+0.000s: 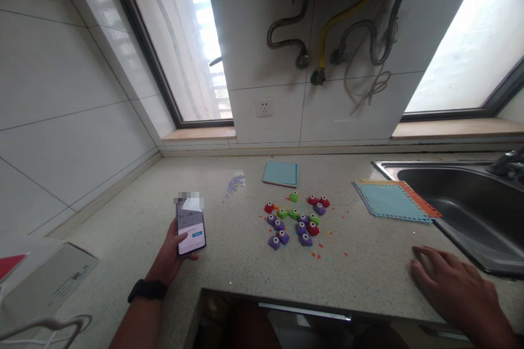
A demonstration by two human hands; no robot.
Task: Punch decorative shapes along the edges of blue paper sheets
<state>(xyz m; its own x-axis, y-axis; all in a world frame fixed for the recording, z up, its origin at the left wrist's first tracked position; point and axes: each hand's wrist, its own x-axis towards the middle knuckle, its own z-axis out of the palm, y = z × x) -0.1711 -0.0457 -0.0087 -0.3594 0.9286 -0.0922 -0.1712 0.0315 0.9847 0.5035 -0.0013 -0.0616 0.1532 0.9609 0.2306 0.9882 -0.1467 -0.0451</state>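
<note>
My left hand [175, 251] holds a smartphone [191, 234], its thumb over the lit screen, which shows a timer-like number. A black band circles that wrist. My right hand [454, 281] rests on the counter near the sink, fingers loosely stretched and nothing in them. Between the hands lie several small paper punches [306, 240] in purple, red and green. Tiny paper cut-outs [319, 255] are scattered around them. Behind the punches is a stack of light blue paper [280, 173]. Sheets with punched edges [397, 202], blue over orange, lie nearer my right hand.
A steel sink [450, 196] with a faucet [507, 163] is set in at the right. Purple paper bits [234, 185] lie in a small heap at the back left. A box [49, 278] and a cable [45, 327] are at the lower left. Pipes [323, 38] hang on the tiled wall.
</note>
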